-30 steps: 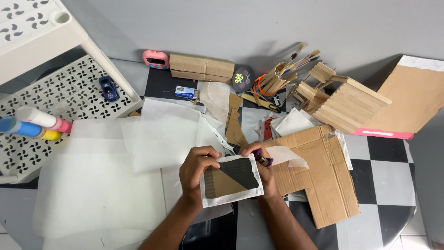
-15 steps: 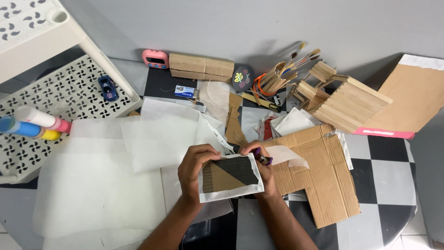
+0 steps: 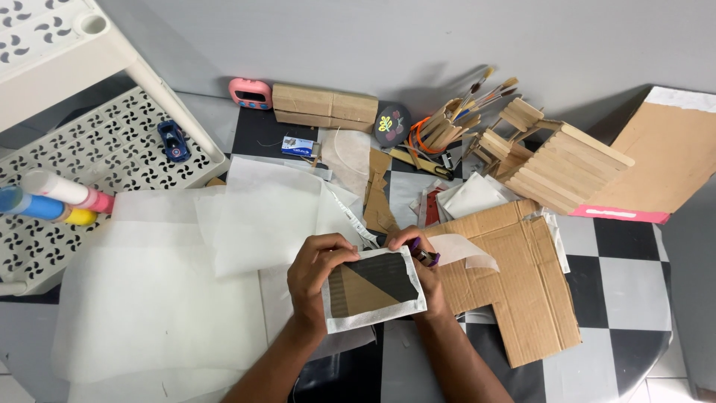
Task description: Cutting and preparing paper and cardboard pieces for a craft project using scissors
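Note:
Both my hands hold a small cardboard rectangle (image 3: 375,290) wrapped in white tissue paper, part brown and part black. My left hand (image 3: 317,275) grips its left edge, fingers curled over the top corner. My right hand (image 3: 422,263) holds its right edge and also has a small purple-tipped tool (image 3: 426,255) between its fingers. The piece sits just above the checkered table, in front of a large cut sheet of corrugated cardboard (image 3: 514,276).
White tissue sheets (image 3: 171,276) cover the left of the table. A white perforated plastic shelf (image 3: 82,149) with paint tubes and a toy car stands far left. Paintbrushes (image 3: 477,101), a popsicle-stick model (image 3: 552,160), a pink timer (image 3: 250,93) and cardboard boxes line the back.
The wrapped cardboard piece has tilted slightly in my hands; the hands stay in nearly the same place.

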